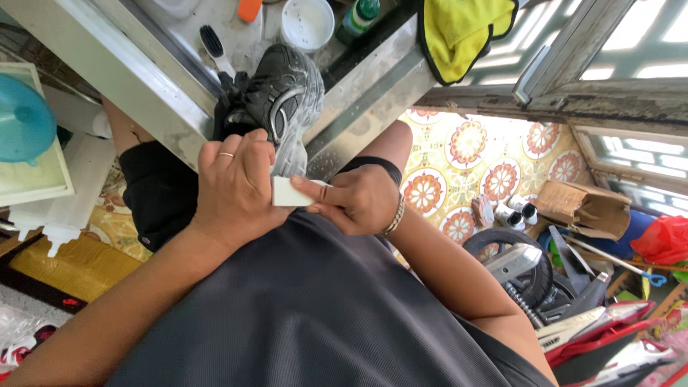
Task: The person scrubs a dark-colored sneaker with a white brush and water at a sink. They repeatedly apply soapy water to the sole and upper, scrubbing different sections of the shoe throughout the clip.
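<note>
**Black shoe getting a wipe-down**

Black sneaker point(276, 100) sits upper middle of the frame on the table point(107, 64) edge. Left hand point(236, 188) is wrapped tight around its heel end. Right hand point(358, 201) pinches a small white block point(287, 192) against the grey sole, fingers closed on it. Brush point(213, 46), white cup point(307, 23) and yellow cloth point(462, 32) sit further up.

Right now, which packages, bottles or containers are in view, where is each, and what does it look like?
Green bottle: top centre on the ledge, dark cap, pale label band.
White tub: left of the bottle, round, open.
Cardboard box: right, on the floor, brown, crumpled.
Red bag: far right edge, plastic, bunched.
No signs or screens.
</note>
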